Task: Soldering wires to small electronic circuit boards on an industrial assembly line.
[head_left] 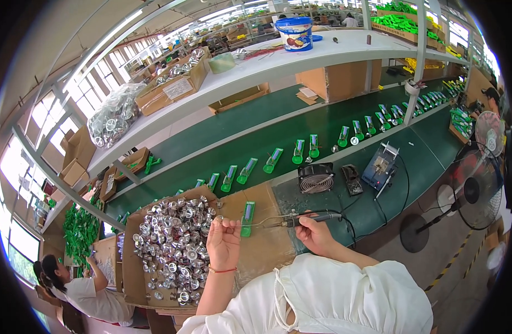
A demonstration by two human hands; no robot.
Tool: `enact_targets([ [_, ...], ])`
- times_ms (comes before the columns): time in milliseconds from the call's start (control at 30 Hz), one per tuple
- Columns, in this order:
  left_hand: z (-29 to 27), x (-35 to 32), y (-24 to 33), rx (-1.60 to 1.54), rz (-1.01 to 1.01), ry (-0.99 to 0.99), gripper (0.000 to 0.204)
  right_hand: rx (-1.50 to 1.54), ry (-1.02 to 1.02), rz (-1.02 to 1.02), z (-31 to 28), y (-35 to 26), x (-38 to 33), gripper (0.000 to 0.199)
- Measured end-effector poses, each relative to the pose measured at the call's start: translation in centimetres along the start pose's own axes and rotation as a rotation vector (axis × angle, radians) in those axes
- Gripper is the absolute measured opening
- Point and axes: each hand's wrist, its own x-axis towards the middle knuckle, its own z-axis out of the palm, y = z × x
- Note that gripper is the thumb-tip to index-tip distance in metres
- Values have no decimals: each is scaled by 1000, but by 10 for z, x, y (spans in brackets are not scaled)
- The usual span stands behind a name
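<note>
My left hand (pixel 224 245) is raised beside the box of silver cups, thumb and fingers pinched together at a small thing I cannot make out. My right hand (pixel 316 235) is closed round the black handle of a soldering iron (pixel 281 222), its thin metal end pointing left toward my left fingertips. Between the hands, a green plastic housing (pixel 248 219) with a pale strip lies on the brown cardboard sheet (pixel 267 250). Left of my left forearm stands a cardboard box (pixel 129 267) heaped with shiny silver reflector cups (pixel 175 250).
Green housings (pixel 273 160) line the green conveyor (pixel 328 125) ahead. A small fan (pixel 316 178), a black tray (pixel 352 181) and a blue device (pixel 380 168) with trailing cables sit at right. A shelf (pixel 228 75) spans above. Another person (pixel 89 289) works at lower left; a pedestal fan (pixel 472 192) stands right.
</note>
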Motion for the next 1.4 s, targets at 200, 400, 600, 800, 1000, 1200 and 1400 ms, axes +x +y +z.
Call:
enact_targets([
  [200,-2,-2,4,-43,60,33,7,79,18,6,5,-3,1,4],
  [400,15,-7,8,-13,144,90,9,98,23,29,8,-5,3,4],
  [600,11,-6,11,39,212,164,10,77,-10,49,8,-3,6,4],
  [800,11,-4,14,58,303,209,7,74,-21,91,5,1,9,4],
  [1000,1,7,18,362,187,121,8,70,1,67,1,2,10,5],
  [1200,-22,10,4,1141,-148,-58,11,-66,41,41,-4,5,9,7],
  [1400,-29,10,8,965,-341,-249,12,-93,39,22,-2,2,9,8],
])
